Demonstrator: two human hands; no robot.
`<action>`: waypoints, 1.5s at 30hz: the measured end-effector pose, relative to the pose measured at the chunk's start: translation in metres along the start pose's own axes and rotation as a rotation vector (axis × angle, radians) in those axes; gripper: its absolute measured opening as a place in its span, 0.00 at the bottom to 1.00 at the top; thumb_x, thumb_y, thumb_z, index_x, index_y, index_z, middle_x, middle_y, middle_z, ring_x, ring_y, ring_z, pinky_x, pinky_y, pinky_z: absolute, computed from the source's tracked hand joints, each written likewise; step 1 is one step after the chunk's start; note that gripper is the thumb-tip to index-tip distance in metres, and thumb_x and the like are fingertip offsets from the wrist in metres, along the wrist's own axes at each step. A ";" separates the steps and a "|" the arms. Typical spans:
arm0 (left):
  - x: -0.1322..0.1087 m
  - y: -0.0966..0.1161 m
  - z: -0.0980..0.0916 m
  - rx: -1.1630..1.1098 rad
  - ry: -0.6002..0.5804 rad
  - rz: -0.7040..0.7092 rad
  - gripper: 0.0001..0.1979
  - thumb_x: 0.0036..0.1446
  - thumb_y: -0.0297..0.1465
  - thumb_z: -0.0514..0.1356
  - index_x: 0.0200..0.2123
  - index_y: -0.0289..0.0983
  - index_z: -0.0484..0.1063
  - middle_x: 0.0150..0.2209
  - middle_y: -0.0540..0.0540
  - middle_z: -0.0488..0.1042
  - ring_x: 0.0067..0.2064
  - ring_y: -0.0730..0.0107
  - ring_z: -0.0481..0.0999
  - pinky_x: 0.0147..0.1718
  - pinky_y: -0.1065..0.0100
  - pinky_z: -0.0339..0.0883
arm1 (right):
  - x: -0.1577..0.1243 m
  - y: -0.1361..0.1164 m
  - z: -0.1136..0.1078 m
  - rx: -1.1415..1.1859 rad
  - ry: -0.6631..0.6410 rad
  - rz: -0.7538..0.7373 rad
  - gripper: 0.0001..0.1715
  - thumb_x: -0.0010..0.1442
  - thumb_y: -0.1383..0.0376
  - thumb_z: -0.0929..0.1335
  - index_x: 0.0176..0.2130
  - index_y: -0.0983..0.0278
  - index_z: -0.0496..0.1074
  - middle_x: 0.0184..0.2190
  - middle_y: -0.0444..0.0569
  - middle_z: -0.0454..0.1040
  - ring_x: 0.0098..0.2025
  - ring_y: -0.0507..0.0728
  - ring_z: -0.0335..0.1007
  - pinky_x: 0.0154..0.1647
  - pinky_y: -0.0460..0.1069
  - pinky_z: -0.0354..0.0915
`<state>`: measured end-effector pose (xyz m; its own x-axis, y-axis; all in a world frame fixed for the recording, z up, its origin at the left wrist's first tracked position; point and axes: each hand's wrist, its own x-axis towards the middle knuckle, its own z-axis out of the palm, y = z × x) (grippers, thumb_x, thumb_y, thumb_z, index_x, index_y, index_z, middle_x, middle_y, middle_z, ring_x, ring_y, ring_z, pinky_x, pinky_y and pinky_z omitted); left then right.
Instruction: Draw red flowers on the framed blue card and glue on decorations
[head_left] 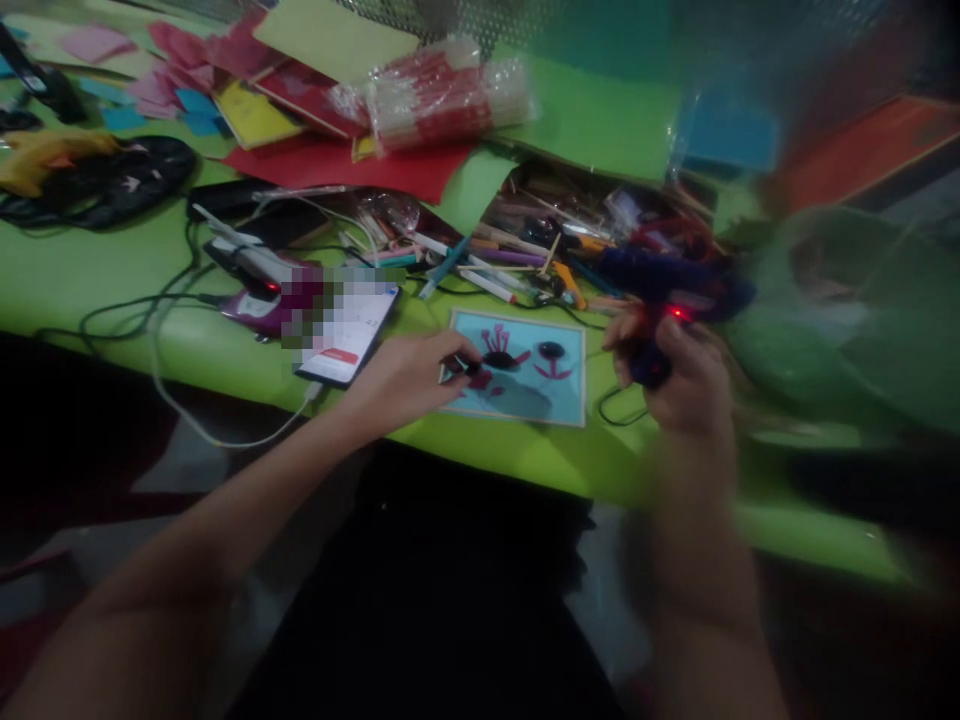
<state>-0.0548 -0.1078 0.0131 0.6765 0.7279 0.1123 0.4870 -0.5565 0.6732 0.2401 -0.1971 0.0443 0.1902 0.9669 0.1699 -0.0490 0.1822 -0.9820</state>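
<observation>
A light-blue card (pixel 566 405) with a pale border lies near the table's front edge. Dark red cut-out shapes (pixel 553 372) and dark oval pieces (pixel 552 350) make up a design on it. At the card's left side, my left hand (pixel 401 385) is closed in a pinch on a small dark piece (pixel 461 366), partly hidden by the fingers. To the right of the card, my right hand (pixel 694 375) is wrapped around the handle of a dark blue glue gun (pixel 675 275) with a lit red light. Its nozzle points left, above the table.
A phone (pixel 352 335) on a white cable lies left of the card, beside a purple device (pixel 255 310). Pens and sticks (pixel 487 265) are heaped behind. Coloured paper (pixel 337 40) and a plastic-wrapped bundle (pixel 450 100) fill the back. A green translucent bowl (pixel 847 330) stands right.
</observation>
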 end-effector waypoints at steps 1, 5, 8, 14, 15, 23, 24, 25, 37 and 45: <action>0.001 0.001 0.001 0.067 -0.003 0.022 0.12 0.58 0.31 0.64 0.46 0.40 0.80 0.42 0.47 0.84 0.41 0.63 0.82 0.41 0.67 0.69 | 0.000 0.000 -0.001 0.006 -0.003 -0.007 0.24 0.59 0.44 0.75 0.34 0.63 0.79 0.32 0.50 0.78 0.21 0.50 0.66 0.18 0.48 0.57; 0.003 0.003 0.005 0.187 -0.009 0.071 0.11 0.59 0.32 0.63 0.45 0.41 0.80 0.42 0.46 0.83 0.41 0.61 0.81 0.41 0.66 0.67 | 0.000 0.000 -0.001 0.014 -0.010 -0.031 0.23 0.61 0.46 0.74 0.34 0.64 0.80 0.31 0.49 0.79 0.21 0.50 0.67 0.19 0.48 0.57; 0.004 0.004 0.007 0.217 -0.017 0.095 0.10 0.60 0.32 0.62 0.44 0.41 0.81 0.42 0.44 0.83 0.43 0.59 0.80 0.41 0.64 0.66 | -0.001 -0.001 0.000 -0.008 0.003 -0.014 0.24 0.60 0.44 0.74 0.33 0.63 0.79 0.31 0.47 0.78 0.21 0.49 0.67 0.19 0.47 0.58; 0.004 0.003 0.008 0.274 -0.033 0.138 0.11 0.61 0.30 0.61 0.44 0.40 0.81 0.43 0.42 0.83 0.44 0.55 0.81 0.41 0.62 0.65 | -0.001 -0.001 -0.002 0.067 -0.044 -0.028 0.20 0.62 0.50 0.75 0.35 0.65 0.81 0.33 0.50 0.79 0.23 0.49 0.69 0.20 0.47 0.57; 0.004 0.003 0.008 0.283 -0.035 0.141 0.11 0.61 0.30 0.61 0.44 0.40 0.81 0.42 0.42 0.83 0.44 0.55 0.81 0.41 0.62 0.65 | -0.001 -0.001 -0.002 0.071 -0.047 -0.027 0.20 0.62 0.50 0.75 0.35 0.65 0.81 0.33 0.50 0.79 0.23 0.49 0.69 0.20 0.48 0.57; 0.002 0.001 0.010 0.323 -0.050 0.180 0.11 0.62 0.28 0.60 0.45 0.40 0.81 0.45 0.42 0.84 0.46 0.54 0.82 0.43 0.60 0.67 | -0.001 -0.001 -0.003 0.086 -0.061 -0.029 0.18 0.63 0.52 0.75 0.36 0.65 0.82 0.33 0.49 0.80 0.23 0.49 0.70 0.19 0.48 0.57; 0.002 0.000 0.011 0.322 -0.051 0.183 0.11 0.62 0.28 0.60 0.45 0.40 0.81 0.46 0.42 0.84 0.47 0.54 0.82 0.44 0.59 0.67 | -0.001 -0.001 -0.003 0.087 -0.068 -0.032 0.17 0.63 0.52 0.75 0.36 0.65 0.83 0.32 0.49 0.80 0.23 0.49 0.70 0.20 0.48 0.57; 0.001 -0.001 0.011 0.322 -0.052 0.186 0.11 0.62 0.28 0.60 0.45 0.40 0.81 0.46 0.42 0.84 0.47 0.54 0.82 0.44 0.59 0.67 | -0.001 -0.001 -0.003 0.085 -0.068 -0.036 0.17 0.63 0.53 0.75 0.36 0.65 0.83 0.32 0.49 0.80 0.22 0.49 0.70 0.19 0.48 0.57; 0.000 -0.007 0.015 0.418 0.001 0.286 0.10 0.64 0.26 0.62 0.45 0.42 0.80 0.45 0.47 0.84 0.45 0.56 0.82 0.40 0.59 0.67 | -0.001 -0.001 -0.002 0.034 -0.015 -0.042 0.17 0.63 0.52 0.74 0.33 0.63 0.81 0.31 0.49 0.80 0.21 0.51 0.68 0.19 0.48 0.57; -0.013 -0.002 0.008 0.433 0.107 0.307 0.12 0.71 0.32 0.59 0.52 0.40 0.80 0.50 0.44 0.84 0.47 0.55 0.82 0.44 0.56 0.68 | -0.002 -0.002 -0.002 0.041 0.004 -0.037 0.18 0.62 0.52 0.74 0.34 0.65 0.81 0.31 0.50 0.79 0.21 0.51 0.68 0.19 0.49 0.57</action>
<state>-0.0602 -0.1193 0.0046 0.7747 0.5296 0.3456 0.4738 -0.8480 0.2376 0.2415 -0.1994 0.0457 0.1962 0.9587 0.2057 -0.0822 0.2251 -0.9709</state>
